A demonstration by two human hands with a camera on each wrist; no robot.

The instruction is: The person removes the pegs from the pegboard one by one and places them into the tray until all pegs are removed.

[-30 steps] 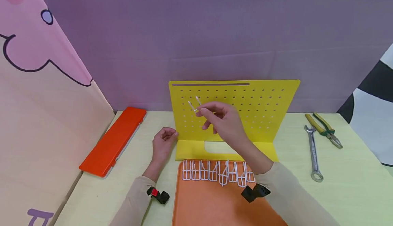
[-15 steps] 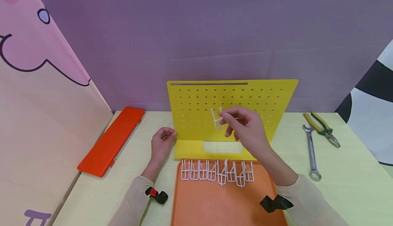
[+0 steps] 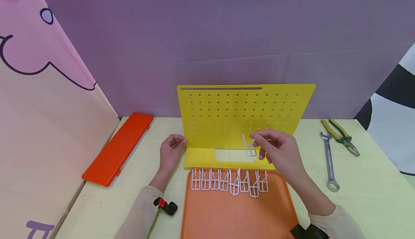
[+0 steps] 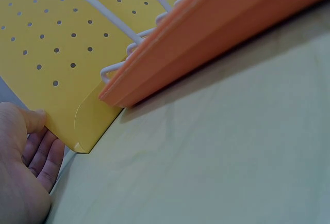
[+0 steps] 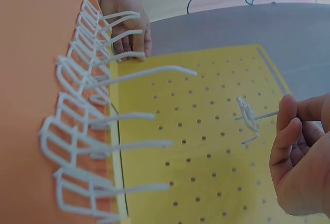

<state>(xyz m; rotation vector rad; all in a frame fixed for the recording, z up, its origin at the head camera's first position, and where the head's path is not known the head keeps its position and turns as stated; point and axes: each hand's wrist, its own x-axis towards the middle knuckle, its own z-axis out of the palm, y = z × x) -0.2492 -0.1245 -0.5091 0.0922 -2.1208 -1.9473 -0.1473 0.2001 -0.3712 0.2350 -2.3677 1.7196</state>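
Note:
My left hand [image 3: 171,153] holds the lower left edge of a yellow pegboard [image 3: 207,123], thumb on the front, as the left wrist view shows. The board stands upright on its bent foot, which has a cut-out. Between thumb and fingertips, my right hand [image 3: 283,152] pinches a white wire pegboard hook [image 3: 249,151] by its prong. That hook hangs in the air before the board's lower right part, apart from the holes in the right wrist view. Several more white hooks [image 3: 234,188] lie in a row along the far edge of an orange tray [image 3: 233,217].
A flat red case [image 3: 118,150] lies to the left. On the right, a combination wrench [image 3: 330,163] rests beside pliers [image 3: 340,136] with yellow-green handles. Behind the board hangs a purple cloth wall [image 3: 243,33]. The tray sits directly before the board's foot.
My right hand has moved right and down across the front of the board, carrying the hook. My left hand keeps its place at the board's edge.

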